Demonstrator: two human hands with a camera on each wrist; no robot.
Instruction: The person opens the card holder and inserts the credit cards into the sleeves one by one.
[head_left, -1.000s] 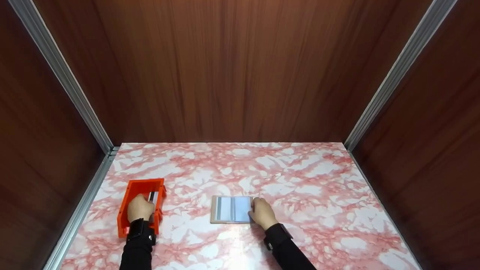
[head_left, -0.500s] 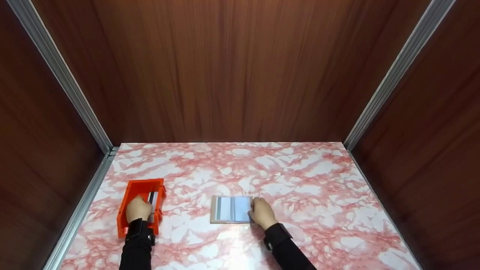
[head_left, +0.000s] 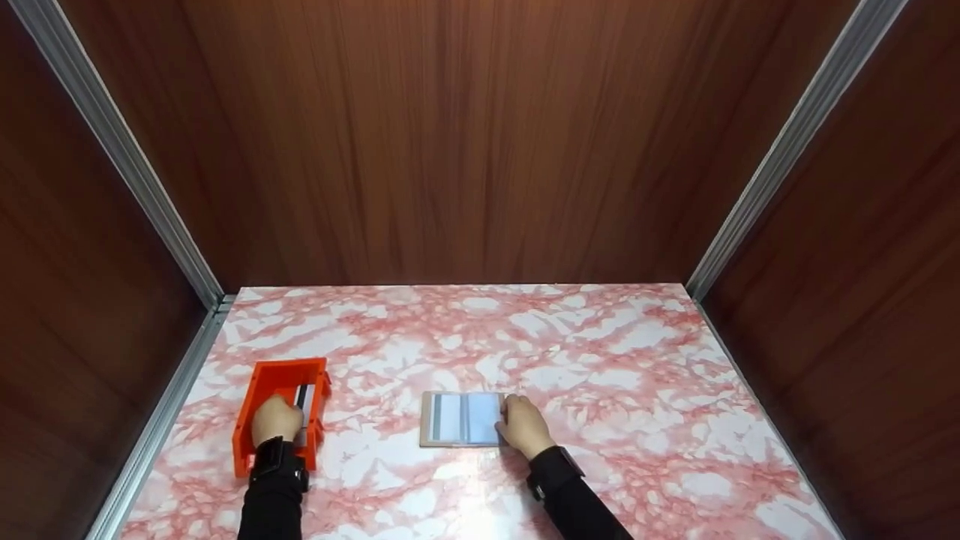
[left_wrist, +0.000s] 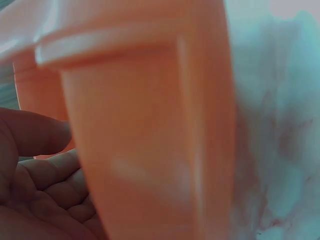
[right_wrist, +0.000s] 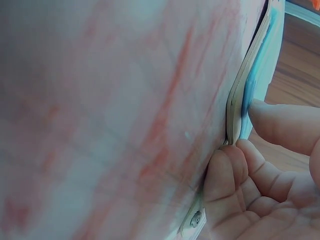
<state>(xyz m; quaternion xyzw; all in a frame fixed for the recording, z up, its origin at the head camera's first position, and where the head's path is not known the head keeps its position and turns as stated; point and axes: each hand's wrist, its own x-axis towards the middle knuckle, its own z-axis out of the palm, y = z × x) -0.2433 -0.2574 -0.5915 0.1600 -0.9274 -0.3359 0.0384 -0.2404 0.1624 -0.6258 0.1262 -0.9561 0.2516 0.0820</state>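
While left hand [head_left: 276, 420] is inside orange bin [head_left: 287, 372], right hand [head_left: 525, 426] pinches booklet [head_left: 463, 418].

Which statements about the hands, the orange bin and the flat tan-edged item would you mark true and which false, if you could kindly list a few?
1. The left hand reaches into the orange bin. True.
2. The right hand pinches the edge of the flat tan-edged item. True.
3. In the head view, the orange bin stands to the right of the flat tan-edged item. False: it stands to the left.
4. The tabletop has a red-and-white marbled pattern. True.
5. Both hands are inside the orange bin. False: the right hand is outside it.
6. The flat tan-edged item touches the orange bin. False: a stretch of tabletop separates them.
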